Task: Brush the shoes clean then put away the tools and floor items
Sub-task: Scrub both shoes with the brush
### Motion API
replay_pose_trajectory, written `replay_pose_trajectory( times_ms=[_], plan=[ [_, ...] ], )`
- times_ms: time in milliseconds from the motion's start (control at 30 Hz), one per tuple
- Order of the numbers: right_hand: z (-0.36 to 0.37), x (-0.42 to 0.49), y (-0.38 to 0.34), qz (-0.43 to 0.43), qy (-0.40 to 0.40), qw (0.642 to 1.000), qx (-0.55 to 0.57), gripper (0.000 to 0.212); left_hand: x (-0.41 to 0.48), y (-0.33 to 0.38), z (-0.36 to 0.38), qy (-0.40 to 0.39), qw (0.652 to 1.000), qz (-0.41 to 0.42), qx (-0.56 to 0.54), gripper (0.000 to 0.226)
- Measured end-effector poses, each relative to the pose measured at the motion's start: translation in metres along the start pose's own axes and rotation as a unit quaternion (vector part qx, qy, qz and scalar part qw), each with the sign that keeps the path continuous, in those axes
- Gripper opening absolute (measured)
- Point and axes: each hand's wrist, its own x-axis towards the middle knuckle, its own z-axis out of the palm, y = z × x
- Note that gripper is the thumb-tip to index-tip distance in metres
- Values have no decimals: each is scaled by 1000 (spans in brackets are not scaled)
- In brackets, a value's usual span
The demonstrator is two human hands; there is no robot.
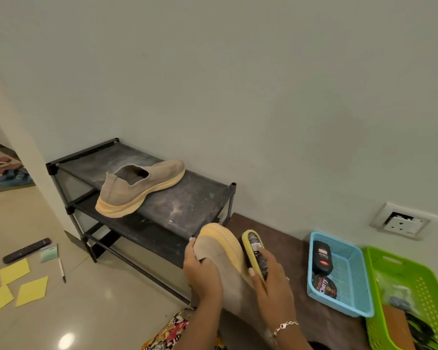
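Observation:
My left hand grips a tan knit shoe with a yellowish sole, held toe-up in front of me. My right hand holds a yellow shoe brush with a black label, pressed against the shoe's sole edge. The matching tan shoe lies on its sole on the top shelf of a dusty black shoe rack. On the floor at the left lie yellow paper sheets, a black remote, a pen and a small green pad.
A blue basket holding a black polish bottle and a polish tin sits on a brown bench at the right. A green basket stands beside it. A wall socket is above. Sandals lie far left.

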Motion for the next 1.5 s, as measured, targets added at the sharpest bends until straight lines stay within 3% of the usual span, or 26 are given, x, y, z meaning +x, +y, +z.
replay_pose_trajectory(
  times_ms=[133,233,367,467,567,667,867,1000,1133,1200,1333,1500],
  plan=[
    [1,-17,10,52,79,993,67,51,-11,-18,9,45,994,-104,-3,60],
    [4,-23,25,86,69,987,121,48,-27,-38,9,29,994,-101,15,70],
    [6,-18,42,93,22,981,169,46,-30,-69,-6,-71,992,35,101,79],
    [11,-10,45,73,-32,984,157,51,-18,-81,-18,-157,951,152,217,80],
    [13,0,43,69,-63,985,145,68,-12,-81,-30,-200,923,184,273,71],
    [16,7,43,54,-91,983,151,53,-15,-84,-39,-208,915,174,300,67],
    [32,8,47,11,-119,980,158,61,-23,-117,-47,-168,955,108,221,62],
    [46,21,45,-7,-112,978,174,56,-34,-139,-47,-171,968,77,165,67],
    [53,45,48,-14,-115,975,187,53,-27,-144,-22,-93,971,134,174,106],
    [51,55,56,-17,-117,976,181,48,-26,-146,-9,-99,967,158,174,118],
    [39,76,67,-6,-80,978,195,40,-37,-135,5,-143,969,158,121,90],
    [31,75,73,-34,-106,984,139,45,-42,-142,8,-135,973,143,119,91]
  ],
)
